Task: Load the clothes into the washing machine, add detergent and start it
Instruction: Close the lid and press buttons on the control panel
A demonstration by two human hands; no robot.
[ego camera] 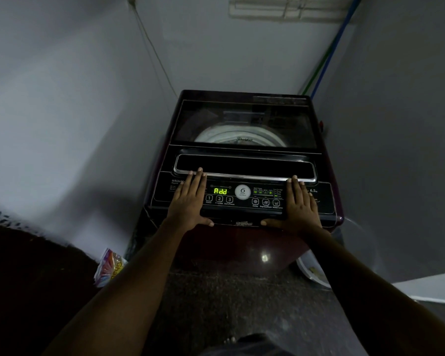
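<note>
A dark top-loading washing machine [244, 160] stands in the corner with its glass lid [244, 124] down; the pale drum rim shows through it. The green display [220, 191] reads "Add". My left hand [189, 201] lies flat on the left end of the control panel, fingers straight, tips at the chrome lid handle [244, 176]. My right hand [298, 204] lies flat on the right end in the same way. Both thumbs point inward along the panel's front edge. A detergent packet [109, 267] lies on the floor at the machine's left. No clothes are visible.
Walls close in on the left, back and right. A thin cord runs down the left corner; green and blue hoses [326, 60] run down the right one. A white basin [311, 271] sits on the floor at the right. A dark mass fills the lower left.
</note>
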